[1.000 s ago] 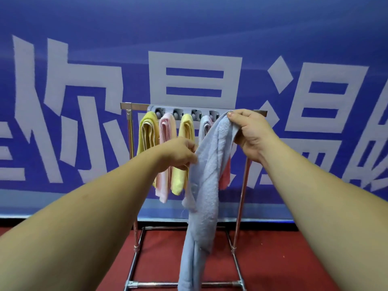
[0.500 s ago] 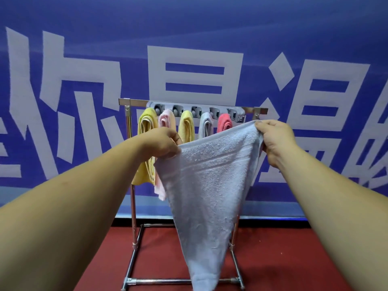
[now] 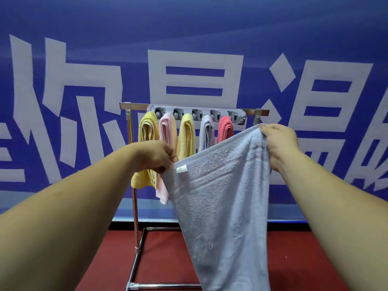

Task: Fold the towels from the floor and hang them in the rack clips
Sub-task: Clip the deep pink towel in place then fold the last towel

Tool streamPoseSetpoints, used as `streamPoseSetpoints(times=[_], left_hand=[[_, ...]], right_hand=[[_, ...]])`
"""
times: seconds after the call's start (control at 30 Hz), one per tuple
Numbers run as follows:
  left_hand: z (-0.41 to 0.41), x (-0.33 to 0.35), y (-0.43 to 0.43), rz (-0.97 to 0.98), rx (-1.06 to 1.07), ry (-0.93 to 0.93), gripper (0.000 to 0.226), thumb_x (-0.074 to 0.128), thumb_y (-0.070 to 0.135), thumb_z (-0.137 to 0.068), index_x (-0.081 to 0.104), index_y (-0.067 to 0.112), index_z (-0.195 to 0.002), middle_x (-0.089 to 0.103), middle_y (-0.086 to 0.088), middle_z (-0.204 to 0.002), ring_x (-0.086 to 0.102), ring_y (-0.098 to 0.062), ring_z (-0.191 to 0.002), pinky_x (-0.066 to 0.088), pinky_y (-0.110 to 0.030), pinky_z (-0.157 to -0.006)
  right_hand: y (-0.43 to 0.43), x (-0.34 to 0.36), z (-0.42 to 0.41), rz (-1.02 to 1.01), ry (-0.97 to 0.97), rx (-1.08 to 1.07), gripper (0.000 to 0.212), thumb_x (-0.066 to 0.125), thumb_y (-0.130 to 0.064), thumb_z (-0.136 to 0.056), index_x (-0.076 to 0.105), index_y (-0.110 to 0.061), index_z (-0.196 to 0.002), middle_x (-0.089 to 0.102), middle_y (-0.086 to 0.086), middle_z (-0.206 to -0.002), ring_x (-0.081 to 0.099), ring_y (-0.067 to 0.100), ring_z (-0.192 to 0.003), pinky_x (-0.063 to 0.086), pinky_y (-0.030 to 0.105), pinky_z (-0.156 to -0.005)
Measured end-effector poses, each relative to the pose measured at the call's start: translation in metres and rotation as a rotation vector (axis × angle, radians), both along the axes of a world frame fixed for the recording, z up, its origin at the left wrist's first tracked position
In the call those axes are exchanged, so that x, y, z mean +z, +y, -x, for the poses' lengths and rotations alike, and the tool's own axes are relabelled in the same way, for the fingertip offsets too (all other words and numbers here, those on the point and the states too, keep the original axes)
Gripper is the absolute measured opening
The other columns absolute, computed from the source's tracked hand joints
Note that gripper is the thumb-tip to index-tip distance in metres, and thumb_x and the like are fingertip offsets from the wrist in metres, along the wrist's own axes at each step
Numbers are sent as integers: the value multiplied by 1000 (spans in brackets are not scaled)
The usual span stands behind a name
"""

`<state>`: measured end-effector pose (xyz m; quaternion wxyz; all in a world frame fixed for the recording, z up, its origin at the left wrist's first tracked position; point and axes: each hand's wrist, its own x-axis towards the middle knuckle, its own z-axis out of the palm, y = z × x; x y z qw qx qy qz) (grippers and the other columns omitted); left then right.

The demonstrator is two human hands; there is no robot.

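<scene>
The left hand (image 3: 156,157) is pinching one upper corner of a light blue towel (image 3: 220,196). Its fingers are curling tight on the hem, right beside a small white tag (image 3: 181,169) at the edge. The right hand (image 3: 280,143) is gripping the other upper corner, higher up, with its fingers curled into the cloth. Between the two hands the top hem is stretching in a straight line that is sloping upward to the right. Below it the towel is hanging in the air in front of the person. It is narrowing as it drops and running out of the bottom of the view, so its lower end is not showing.

Behind the towel a metal rack (image 3: 135,206) is standing on the red floor (image 3: 105,259), in front of a blue banner (image 3: 63,28) with large white characters. A grey clip strip (image 3: 196,113) is running along the top bar, and five folded towels are hanging from it side by side: a yellow towel (image 3: 148,139), a pink towel (image 3: 167,131), a second yellow towel (image 3: 186,135), a pale grey towel (image 3: 206,131) and a red towel (image 3: 225,128). The held towel is covering the lower parts of the last two. The left hand is sitting in front of the first two hanging towels, though whether it is touching them is unclear. The right hand is hovering just below the right end of the top bar.
</scene>
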<state>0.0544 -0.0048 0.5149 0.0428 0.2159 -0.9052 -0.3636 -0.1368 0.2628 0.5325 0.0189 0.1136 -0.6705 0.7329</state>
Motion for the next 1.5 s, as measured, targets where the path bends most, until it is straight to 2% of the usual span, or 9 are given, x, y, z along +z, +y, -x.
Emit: streamPoseSetpoints(times=[0.17,0.33,0.5,0.73,0.83,0.97,1.07,1.23,1.5], left_hand=[[-2,1,2,27,52,-37,13,66,-3,-93,71,6,-101,70,-14,-97,66,-24,-86,61,-30,-71],[-5,7,7,-23,107,92,12,55,1,-100,63,6,-108,71,-17,-100,75,-26,-81,64,-35,-68],[-4,19,11,-62,229,318,8,57,4,-104,63,8,-108,70,-17,-102,77,-28,-82,63,-31,-58],[-8,34,8,-85,235,369,17,59,-9,-98,69,2,-109,71,-20,-107,76,-30,-94,65,-31,-69],[-10,41,-2,-134,276,429,13,64,-5,-97,72,4,-102,71,-22,-110,74,-33,-99,66,-40,-81],[-14,42,-11,-272,383,544,8,74,1,-94,74,4,-101,71,-21,-111,72,-30,-97,62,-35,-72],[-11,35,-9,-355,452,500,23,84,8,-86,74,4,-106,73,-21,-111,75,-34,-98,66,-45,-82],[4,37,21,-496,344,478,40,84,1,-84,65,-3,-119,73,-26,-107,79,-31,-84,65,-36,-65],[12,61,47,-508,112,492,18,77,-4,-90,70,-6,-106,75,-28,-104,79,-34,-88,66,-41,-79]], right_hand=[[3,3,1,29,-7,-2,9,71,-21,-99,77,-16,-94,77,14,-98,77,34,-93,67,49,-79],[9,5,1,-27,24,-6,11,68,-22,-101,77,-16,-99,75,9,-98,71,24,-85,60,36,-66],[18,3,6,-142,20,-53,10,73,-26,-98,79,-20,-102,76,5,-103,71,28,-100,62,47,-91],[36,1,6,-377,176,-125,18,64,-27,-103,77,-22,-92,76,10,-91,68,25,-76,63,46,-71],[43,5,2,-442,240,-51,18,63,-26,-103,78,-18,-96,74,7,-84,61,22,-67,56,35,-59],[51,8,4,-428,132,-27,11,70,-18,-97,78,-14,-91,72,12,-86,57,24,-71,53,35,-61],[41,12,-3,-397,48,-11,12,65,-10,-97,77,-9,-99,68,13,-83,55,23,-68,52,35,-59],[2,24,-30,-307,37,240,15,54,-2,-104,68,-8,-108,65,13,-86,57,14,-54,54,26,-51],[-31,33,-56,-231,87,440,15,63,9,-96,63,2,-110,63,22,-89,66,18,-57,58,28,-55]])
